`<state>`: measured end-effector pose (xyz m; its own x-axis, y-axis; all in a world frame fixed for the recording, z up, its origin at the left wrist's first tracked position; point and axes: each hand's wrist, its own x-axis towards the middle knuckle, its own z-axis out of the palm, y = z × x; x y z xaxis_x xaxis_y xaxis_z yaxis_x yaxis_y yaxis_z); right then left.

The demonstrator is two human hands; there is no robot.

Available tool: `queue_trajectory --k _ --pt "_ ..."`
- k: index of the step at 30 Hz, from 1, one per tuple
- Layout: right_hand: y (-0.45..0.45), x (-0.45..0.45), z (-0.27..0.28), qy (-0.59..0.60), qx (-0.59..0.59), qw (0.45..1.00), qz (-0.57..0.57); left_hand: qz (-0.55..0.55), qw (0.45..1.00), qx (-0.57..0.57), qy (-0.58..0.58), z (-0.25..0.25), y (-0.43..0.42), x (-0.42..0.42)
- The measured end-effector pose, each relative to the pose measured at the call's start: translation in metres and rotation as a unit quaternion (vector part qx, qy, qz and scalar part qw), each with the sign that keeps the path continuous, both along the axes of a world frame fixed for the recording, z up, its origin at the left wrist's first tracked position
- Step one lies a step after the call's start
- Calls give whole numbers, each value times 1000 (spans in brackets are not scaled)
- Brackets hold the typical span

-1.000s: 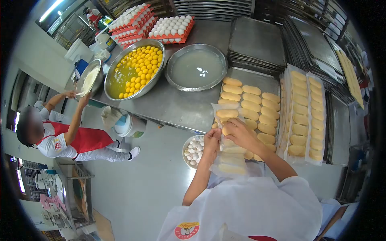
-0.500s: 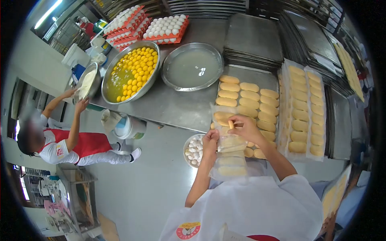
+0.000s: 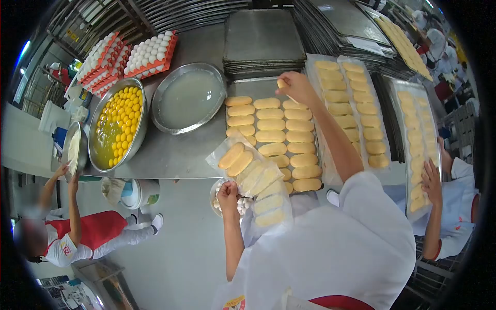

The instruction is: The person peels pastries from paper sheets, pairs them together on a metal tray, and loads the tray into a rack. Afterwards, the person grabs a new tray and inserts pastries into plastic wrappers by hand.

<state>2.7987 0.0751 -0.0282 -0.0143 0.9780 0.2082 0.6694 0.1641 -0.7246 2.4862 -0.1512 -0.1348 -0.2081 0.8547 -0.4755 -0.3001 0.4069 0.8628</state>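
My left hand (image 3: 228, 196) pinches the edge of a translucent sheet (image 3: 246, 168) at the front edge of the metal tray. Two oval biscuits (image 3: 241, 163) lie loose at its upper end, and more show through its lower folds. Raised over the back of the tray, my right hand (image 3: 298, 87) holds a small oval biscuit (image 3: 281, 83) between its fingers. Below it, rows of golden oval biscuits (image 3: 271, 124) cover the tray.
Left are a basin of cloudy liquid (image 3: 189, 99), a bowl of yolks (image 3: 122, 126) and egg trays (image 3: 151, 53). Biscuit sheets (image 3: 339, 103) lie right. One person (image 3: 88, 232) holds a bowl at left; another (image 3: 457, 196) holds a biscuit tray (image 3: 416, 144) at right.
The view has turned right. My right hand has moved from the sheet to the back of the tray. The sheet now lies slanted, and the person with the tray has come into fuller view.
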Motion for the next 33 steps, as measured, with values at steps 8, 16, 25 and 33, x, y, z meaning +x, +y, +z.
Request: queue_trajectory --k 8,16,25,33 --pt "53 24 -90 -263 -106 959 23 -54 997 -31 34 26 7 -3" --pt "45 43 -103 -187 -68 980 9 -53 995 -32 72 12 19 -16" --pt "62 61 -112 -199 -111 970 82 -17 994 6 112 8 43 -6" --pt "-7 -77 -48 -136 44 961 237 -26 992 70 98 0 60 5"
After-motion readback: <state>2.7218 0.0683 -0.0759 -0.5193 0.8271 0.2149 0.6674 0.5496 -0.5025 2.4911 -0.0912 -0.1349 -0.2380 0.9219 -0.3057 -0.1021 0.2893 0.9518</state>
